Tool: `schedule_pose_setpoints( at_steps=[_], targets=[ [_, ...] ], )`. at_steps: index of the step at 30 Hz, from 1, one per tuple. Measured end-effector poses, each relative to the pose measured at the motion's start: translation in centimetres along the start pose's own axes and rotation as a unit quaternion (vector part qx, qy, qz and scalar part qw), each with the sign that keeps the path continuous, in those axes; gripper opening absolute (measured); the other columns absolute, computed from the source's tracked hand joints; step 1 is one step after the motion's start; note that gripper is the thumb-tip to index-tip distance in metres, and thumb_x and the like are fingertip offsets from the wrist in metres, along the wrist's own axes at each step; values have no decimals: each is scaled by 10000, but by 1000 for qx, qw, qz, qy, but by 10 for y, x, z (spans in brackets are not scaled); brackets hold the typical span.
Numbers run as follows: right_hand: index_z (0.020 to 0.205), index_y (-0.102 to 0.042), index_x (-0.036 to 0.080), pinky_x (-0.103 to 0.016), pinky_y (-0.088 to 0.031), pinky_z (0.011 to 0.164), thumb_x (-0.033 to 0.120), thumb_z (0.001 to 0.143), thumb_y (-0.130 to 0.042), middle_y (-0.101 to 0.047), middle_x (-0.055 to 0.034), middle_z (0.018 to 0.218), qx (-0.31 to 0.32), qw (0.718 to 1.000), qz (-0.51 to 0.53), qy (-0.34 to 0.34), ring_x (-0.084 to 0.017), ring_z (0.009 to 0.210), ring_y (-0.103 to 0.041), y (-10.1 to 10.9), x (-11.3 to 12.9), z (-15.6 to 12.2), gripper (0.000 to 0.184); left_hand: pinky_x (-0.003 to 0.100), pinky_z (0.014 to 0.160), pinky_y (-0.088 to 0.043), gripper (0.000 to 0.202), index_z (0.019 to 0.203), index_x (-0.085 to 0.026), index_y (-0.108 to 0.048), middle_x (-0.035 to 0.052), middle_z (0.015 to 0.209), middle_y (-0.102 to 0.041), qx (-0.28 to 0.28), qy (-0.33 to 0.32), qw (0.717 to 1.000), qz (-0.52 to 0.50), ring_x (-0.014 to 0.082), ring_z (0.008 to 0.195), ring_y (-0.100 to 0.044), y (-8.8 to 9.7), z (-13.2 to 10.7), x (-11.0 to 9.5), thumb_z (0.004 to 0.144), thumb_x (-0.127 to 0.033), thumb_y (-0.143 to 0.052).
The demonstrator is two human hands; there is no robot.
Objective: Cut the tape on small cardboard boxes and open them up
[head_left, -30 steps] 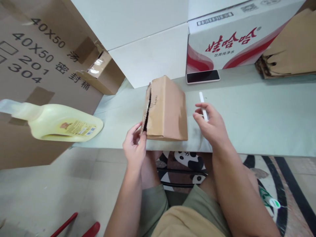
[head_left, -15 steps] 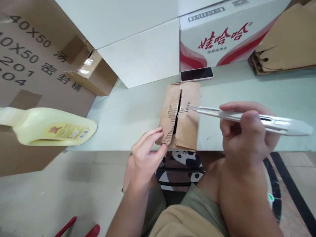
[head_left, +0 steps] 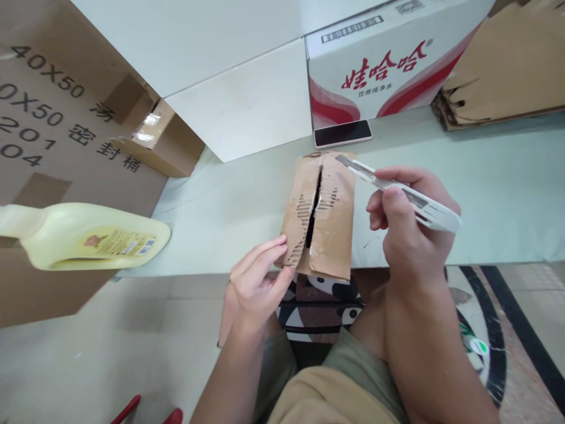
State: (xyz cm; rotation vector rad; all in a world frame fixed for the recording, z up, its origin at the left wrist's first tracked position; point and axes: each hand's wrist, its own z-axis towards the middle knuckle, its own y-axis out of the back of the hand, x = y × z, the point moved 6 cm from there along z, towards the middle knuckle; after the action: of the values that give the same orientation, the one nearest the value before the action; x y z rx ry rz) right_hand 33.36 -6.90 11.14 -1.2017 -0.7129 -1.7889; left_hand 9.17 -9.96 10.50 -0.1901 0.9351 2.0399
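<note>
A small brown cardboard box lies at the front edge of the pale green table. Down its top runs a dark slit between two flaps, with torn, ridged patches on both sides. My left hand pinches the box's near left corner between thumb and fingers. In my right hand is a white utility knife, its blade out and pointing up and left. The blade's tip shows over the far right part of the box top; whether it touches the cardboard I cannot tell.
Behind the box lies a phone, against a white and red carton. A yellow bottle and a big brown carton stand left. Flattened cardboard is at the back right. Red handles show at the bottom left.
My right hand has moved left with the utility knife, whose tip has shifted from the middle of the box toward its far end. My left hand keeps its hold on the corner.
</note>
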Motion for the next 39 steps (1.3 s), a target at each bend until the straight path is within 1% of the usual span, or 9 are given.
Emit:
schedule_pose_setpoints(
  at_steps=[4, 9, 13, 17, 20, 25, 28, 32, 39],
  targets=[
    [1052, -744, 214, -299, -452, 539, 501, 995, -612, -667, -1, 704, -4, 1000, -19, 11, -130, 523, -533, 0, -1, 1, 321, 310, 782, -688, 171, 1025, -204, -731, 89, 1037, -833, 20, -32, 999, -10, 210, 906, -817, -2, 0, -7, 869, -141, -762],
    [1010, -750, 208, -293, -481, 583, 434, 990, -599, -654, 12, 687, -14, 998, -52, 14, -119, 535, -540, 2, -1, 2, 272, 317, 782, -686, 138, 1002, -184, -721, 117, 1010, -827, 37, -56, 997, -29, 212, 890, -810, -6, 0, -14, 873, -148, -749],
    [1017, -759, 209, -297, -488, 577, 483, 1000, -581, -649, 0, 655, -23, 998, -63, 3, -131, 528, -560, 4, -3, 3, 327, 337, 789, -692, 161, 994, -187, -719, 117, 985, -827, 36, -68, 996, -38, 217, 872, -809, -7, 1, -17, 854, -113, -750],
    [1000, -758, 204, -297, -486, 555, 522, 994, -580, -642, 2, 626, -26, 998, -64, -1, -132, 501, -547, 6, -7, 4, 365, 352, 782, -697, 184, 1005, -202, -713, 101, 977, -828, 36, -68, 996, -36, 219, 868, -810, -9, 1, -18, 849, -114, -752],
    [998, -754, 202, -293, -486, 553, 525, 996, -576, -632, 7, 615, -25, 998, -66, -2, -131, 504, -552, 6, -8, 4, 369, 341, 772, -694, 153, 991, -203, -713, 98, 967, -828, 26, -70, 997, -31, 215, 858, -809, -9, 1, -19, 861, -126, -737],
    [988, -759, 198, -285, -473, 548, 482, 1006, -560, -609, 16, 607, -33, 996, -82, -1, -124, 497, -549, 8, -3, 2, 348, 332, 770, -692, 121, 985, -200, -715, 101, 960, -828, 28, -69, 996, -39, 208, 849, -806, -10, 2, -19, 876, -164, -753],
    [969, -762, 201, -281, -452, 529, 439, 1001, -560, -594, 22, 595, -41, 994, -102, 0, -121, 488, -532, 10, 3, 1, 314, 333, 773, -690, 128, 987, -196, -718, 108, 970, -828, 29, -62, 997, -42, 209, 856, -805, -10, 1, -17, 871, -157, -757],
    [916, -759, 204, -277, -434, 518, 387, 989, -573, -565, 34, 568, -55, 994, -97, 9, -112, 471, -505, 12, 7, 0, 271, 340, 787, -691, 137, 990, -199, -718, 101, 955, -828, 28, -62, 997, -47, 211, 868, -807, -10, 0, -16, 870, -151, -761],
    [948, -755, 194, -279, -452, 519, 460, 994, -581, -586, 27, 572, -13, 997, -71, -15, -116, 474, -520, 5, -6, 4, 321, 339, 813, -691, 139, 983, -190, -720, 109, 969, -834, 41, -67, 996, -49, 213, 886, -809, -10, 1, -16, 863, -166, -786]
  ],
)
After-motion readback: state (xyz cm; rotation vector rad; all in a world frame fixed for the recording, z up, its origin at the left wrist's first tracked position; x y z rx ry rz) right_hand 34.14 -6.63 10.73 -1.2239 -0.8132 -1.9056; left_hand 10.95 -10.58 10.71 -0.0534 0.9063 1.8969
